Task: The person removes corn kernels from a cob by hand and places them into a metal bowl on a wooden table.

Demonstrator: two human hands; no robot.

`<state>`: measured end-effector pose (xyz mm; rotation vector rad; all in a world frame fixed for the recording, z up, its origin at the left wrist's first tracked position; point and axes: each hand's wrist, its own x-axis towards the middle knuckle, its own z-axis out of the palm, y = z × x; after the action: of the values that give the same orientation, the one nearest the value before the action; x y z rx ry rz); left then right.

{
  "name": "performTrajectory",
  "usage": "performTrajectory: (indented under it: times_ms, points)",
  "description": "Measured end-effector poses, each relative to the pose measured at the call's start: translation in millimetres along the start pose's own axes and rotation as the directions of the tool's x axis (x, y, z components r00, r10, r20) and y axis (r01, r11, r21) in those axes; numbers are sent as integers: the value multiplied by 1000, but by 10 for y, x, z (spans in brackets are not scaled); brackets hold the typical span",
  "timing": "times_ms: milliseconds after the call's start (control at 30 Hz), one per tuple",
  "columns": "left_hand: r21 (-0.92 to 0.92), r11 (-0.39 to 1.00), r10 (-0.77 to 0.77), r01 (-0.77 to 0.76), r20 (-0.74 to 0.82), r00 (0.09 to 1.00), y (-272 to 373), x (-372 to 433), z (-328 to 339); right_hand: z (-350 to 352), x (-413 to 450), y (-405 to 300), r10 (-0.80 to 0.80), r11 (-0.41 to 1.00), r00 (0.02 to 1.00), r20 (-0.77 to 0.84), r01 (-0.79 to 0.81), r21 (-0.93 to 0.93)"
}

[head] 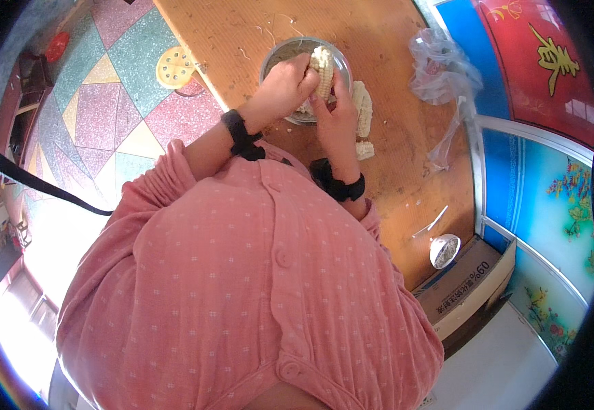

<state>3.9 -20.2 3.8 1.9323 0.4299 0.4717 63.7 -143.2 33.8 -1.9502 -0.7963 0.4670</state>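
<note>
An ear of pale corn (322, 77) is held upright over a round metal bowl (345, 54), with kernels on the side facing me. My right hand (339, 115) grips its lower end, fingers along the right side. Against the ear's left side, my left hand (289, 82) is curled with the thumb pressed to the kernels; its other fingertips are hidden. The bowl's contents are mostly covered by my hands. Just right of the bowl lie a stripped corn cob (362, 110) and a shorter cob piece (365, 150) on the wooden table (399, 169).
Strands of corn silk (271, 33) lie beyond the bowl. A clear plastic bag (440, 66) rests along the table's right side. Nearer me are a small white bowl (444, 251) and a cardboard box (466, 287). A yellow stool (175, 67) stands left of the table edge.
</note>
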Motion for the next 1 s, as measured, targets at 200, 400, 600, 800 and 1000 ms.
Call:
performTrajectory:
  times_ms: [200, 400, 600, 800, 1000]
  points:
    - [-212, 975, -71, 64, -26, 997, 25, -21, 18, 33, 50, 203, -37, 987, 999, 8, 35, 159]
    - [-246, 938, -236, 244, 64, 970, 102, 28, 5, -27, 54, 151, 26, 897, 995, 91, -63, 437]
    - [-595, 717, -315, 363, 189, 930, 47, -6, -9, -88, 43, 61, 81, 812, 985, 151, -153, 564]
    - [-390, 879, -264, 273, 78, 961, 102, 47, 11, -10, 9, 72, -2, 986, 1000, 1, 1, 167]
    - [-376, 893, -241, 249, 67, 968, 58, 24, 31, 23, 2, 187, -14, 988, 1000, 6, 13, 154]
